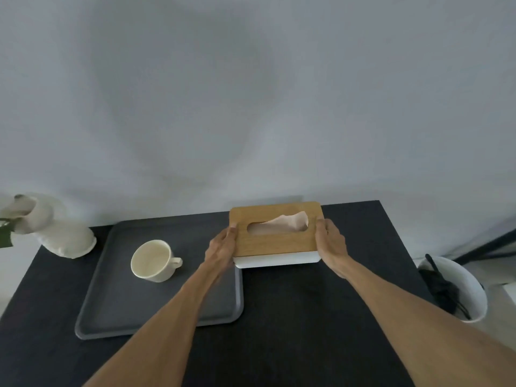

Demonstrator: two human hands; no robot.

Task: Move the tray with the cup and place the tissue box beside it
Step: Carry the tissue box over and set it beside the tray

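A white tissue box (276,241) with a wooden lid and a tissue poking from its slot is near the back of the dark table. My left hand (222,248) grips its left end and my right hand (331,244) grips its right end. I cannot tell whether the box rests on the table or is slightly lifted. Just left of the box lies a grey tray (117,308), its right rim partly under my left forearm. A cream cup (153,261) stands upright on the tray, handle pointing right.
The dark table (301,317) backs onto a pale wall. A white sculptural vase (55,230) stands at the back left corner with a green leaf at the frame edge. A white bin (458,286) holding black items sits off the table's right edge.
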